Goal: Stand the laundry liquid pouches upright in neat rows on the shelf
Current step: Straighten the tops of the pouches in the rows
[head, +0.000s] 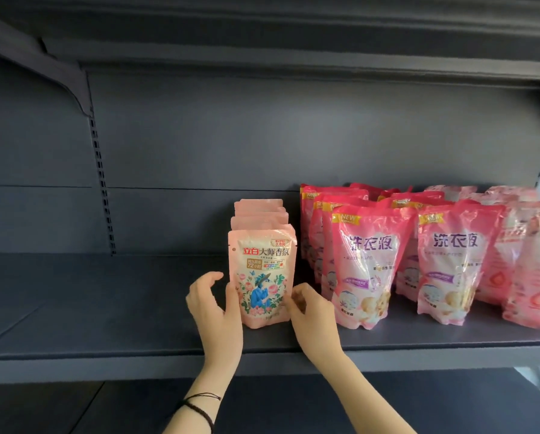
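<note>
A small pale-pink floral pouch [262, 277] stands upright at the front of a row of several like pouches [259, 211] on the dark shelf [105, 324]. My left hand [213, 305] touches its lower left edge with the thumb, the other fingers spread apart. My right hand [309, 308] pinches its lower right edge. To the right stand rows of larger pink pouches [368, 267], upright, with another front pouch [453, 264] beside it.
Further right, pale pink pouches [531, 264] crowd the shelf's end. The left half of the shelf is bare. A slotted upright [101, 183] runs up the back panel at left. An upper shelf [293, 32] overhangs. A lower shelf [137, 408] lies below.
</note>
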A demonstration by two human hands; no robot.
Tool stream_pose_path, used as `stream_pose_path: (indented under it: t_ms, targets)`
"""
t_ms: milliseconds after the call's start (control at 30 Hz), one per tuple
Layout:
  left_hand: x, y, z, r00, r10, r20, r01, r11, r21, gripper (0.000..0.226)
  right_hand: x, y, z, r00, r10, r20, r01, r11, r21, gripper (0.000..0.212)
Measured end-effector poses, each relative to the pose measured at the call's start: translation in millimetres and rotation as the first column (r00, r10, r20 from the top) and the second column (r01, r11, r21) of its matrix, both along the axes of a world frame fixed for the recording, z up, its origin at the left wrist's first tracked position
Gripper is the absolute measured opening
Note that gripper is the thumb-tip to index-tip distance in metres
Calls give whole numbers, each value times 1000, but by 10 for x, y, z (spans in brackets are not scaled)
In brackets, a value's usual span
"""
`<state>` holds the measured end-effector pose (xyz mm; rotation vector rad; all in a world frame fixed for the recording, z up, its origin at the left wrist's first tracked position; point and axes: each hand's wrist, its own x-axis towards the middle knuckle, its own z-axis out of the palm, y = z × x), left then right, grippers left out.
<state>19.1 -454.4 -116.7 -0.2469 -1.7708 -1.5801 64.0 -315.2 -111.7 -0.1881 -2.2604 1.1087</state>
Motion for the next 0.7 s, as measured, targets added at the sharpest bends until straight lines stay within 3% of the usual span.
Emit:
stream_pose_path:
  t_ms: [133,200,267,367,500,633,700]
  targets:
    - [3,-196,154,985,-53,-167,-14,925,-379,19,110,115,188,992,-99,73,76,961,267,18]
    - [30,-308,286,981,-158,-109,79,850,-521,20,212,193,298,987,-109,114,58,921,384,23]
    - [46,-377,402,978,-203,-39,128,743,-656,21,339,278,394,980,-134,149,46,874,484,26]
    - [187,-326,589,976,-196,-96,26,542,-840,21,532,426,491,964,-244,105,134,786,603,26]
    - [471,47,736,913,-294,-282,-193,298,-935,19,770,725,596,954,-283,99,147,729,669,25]
    - [582,541,777,920,-228,-320,-283,180,-942,32,943,1193,637,957,-266,115,116,714,690,26]
    - [545,753,794,946,-101,-307,-282,203,-938,38,948,1455,647,963,-252,96,122,725,678,27]
